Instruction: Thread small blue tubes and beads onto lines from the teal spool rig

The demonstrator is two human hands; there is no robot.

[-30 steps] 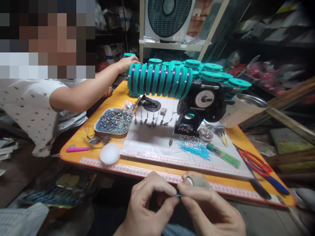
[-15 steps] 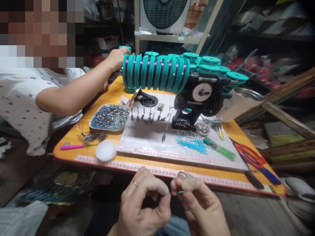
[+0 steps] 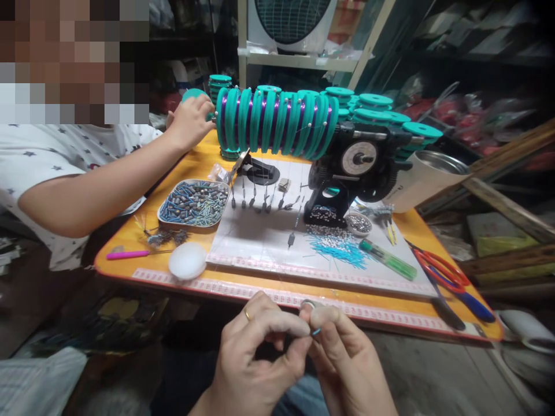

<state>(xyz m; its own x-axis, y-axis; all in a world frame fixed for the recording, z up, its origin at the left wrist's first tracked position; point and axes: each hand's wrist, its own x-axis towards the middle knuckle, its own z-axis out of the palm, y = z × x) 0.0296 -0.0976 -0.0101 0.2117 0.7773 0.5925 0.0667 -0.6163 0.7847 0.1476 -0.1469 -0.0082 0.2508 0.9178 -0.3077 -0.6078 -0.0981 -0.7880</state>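
Note:
Low in the head view, before the table's front edge, my left hand [image 3: 264,352] and my right hand [image 3: 344,352] meet fingertip to fingertip. A short, thin blue tube [image 3: 316,331] pokes out from the pinched thumb and forefinger of my right hand. My left thumb and forefinger are also pressed together, beside the tube; what lies between them is too small to make out. Beyond the hands, a row of teal spools [image 3: 277,124] with purple thread sits on a black winding device [image 3: 359,159]. Weighted lines [image 3: 291,240] hang or lie below the spools.
On the orange table [image 3: 130,240] are a tray of weights [image 3: 195,203], a white round lid [image 3: 187,261], a pink-handled needle tool [image 3: 128,254], loose blue tubes [image 3: 338,249], a green case [image 3: 388,260] and red-blue pliers [image 3: 446,271]. A co-worker's hand [image 3: 191,118] touches the spools' left end.
My hands have come together, the left moving right until its fingertips reach the blue tube. The co-worker's hand has shifted left and down, and a teal spool now shows behind it.

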